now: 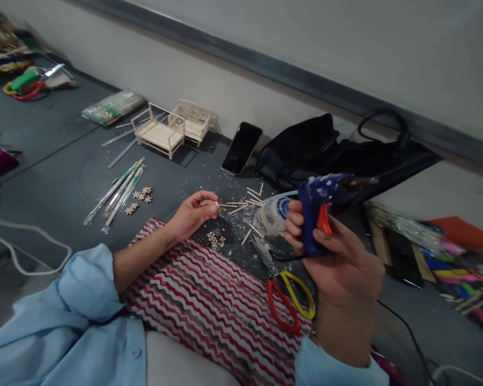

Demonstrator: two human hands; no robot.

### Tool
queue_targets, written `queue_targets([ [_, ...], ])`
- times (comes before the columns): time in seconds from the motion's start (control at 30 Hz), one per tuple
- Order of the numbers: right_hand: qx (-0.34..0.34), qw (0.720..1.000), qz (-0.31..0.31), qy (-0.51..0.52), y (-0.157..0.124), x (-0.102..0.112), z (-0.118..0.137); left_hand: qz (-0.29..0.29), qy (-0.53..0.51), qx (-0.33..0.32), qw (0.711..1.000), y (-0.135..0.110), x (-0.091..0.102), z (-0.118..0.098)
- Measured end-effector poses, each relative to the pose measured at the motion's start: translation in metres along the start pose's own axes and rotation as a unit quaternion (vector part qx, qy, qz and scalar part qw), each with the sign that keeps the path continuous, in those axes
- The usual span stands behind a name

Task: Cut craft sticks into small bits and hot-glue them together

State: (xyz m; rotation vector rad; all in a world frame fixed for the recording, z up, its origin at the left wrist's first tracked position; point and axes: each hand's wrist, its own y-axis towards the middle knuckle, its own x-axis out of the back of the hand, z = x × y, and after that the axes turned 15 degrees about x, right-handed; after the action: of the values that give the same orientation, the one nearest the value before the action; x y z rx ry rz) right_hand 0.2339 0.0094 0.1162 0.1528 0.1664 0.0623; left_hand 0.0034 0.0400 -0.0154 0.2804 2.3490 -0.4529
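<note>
My right hand [342, 262] is wrapped round a blue hot glue gun [314, 206] with an orange trigger, raised off the floor, its nozzle toward the right. Thumb and fingertips of my left hand [195, 214] pinch a small pale wooden piece [218, 205], mostly hidden by the fingers. Thin wooden sticks [235, 206] lie just beyond that hand, and a pile of tiny wooden bits [215, 239] below it. Scissors [284, 300] with red and yellow handles rest partly on the striped cloth [201, 289]. A clear jar [265, 217] stands behind the glue gun.
Two miniature wooden benches [159, 133] stand near the wall, beside a leaning phone [242, 148] and a black bag [301, 150]. Flower-shaped wooden pieces [140, 197] and wrapped sticks [121, 193] lie to the left. A white cable [32, 236] loops at far left.
</note>
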Motion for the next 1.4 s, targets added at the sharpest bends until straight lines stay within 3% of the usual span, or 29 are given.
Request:
queue_targets([
  [0.27, 0.068, 0.996, -0.030, -0.046, 0.001, -0.004, 0.003, -0.011, 0.040, -0.035, 0.999, -0.002, -0.003, -0.001],
  [0.57, 0.053, 0.994, -0.099, 0.010, 0.006, -0.009, -0.005, -0.029, 0.044, -0.038, 0.998, -0.003, -0.005, -0.002],
  [0.67, 0.071, 0.994, -0.078, -0.014, 0.006, -0.008, -0.011, -0.028, 0.043, -0.043, 0.998, -0.004, -0.005, -0.002],
  [0.87, 0.096, 0.983, -0.019, -0.157, 0.001, -0.004, -0.017, -0.029, 0.057, -0.080, 0.995, -0.004, -0.006, -0.001],
  [1.03, 0.093, 0.956, 0.058, -0.272, -0.004, -0.004, -0.017, -0.036, 0.056, -0.077, 0.995, -0.004, -0.008, -0.001],
  [1.4, 0.106, 0.909, 0.108, -0.387, -0.006, -0.007, -0.018, -0.033, 0.041, -0.064, 0.997, -0.005, -0.009, 0.001],
])
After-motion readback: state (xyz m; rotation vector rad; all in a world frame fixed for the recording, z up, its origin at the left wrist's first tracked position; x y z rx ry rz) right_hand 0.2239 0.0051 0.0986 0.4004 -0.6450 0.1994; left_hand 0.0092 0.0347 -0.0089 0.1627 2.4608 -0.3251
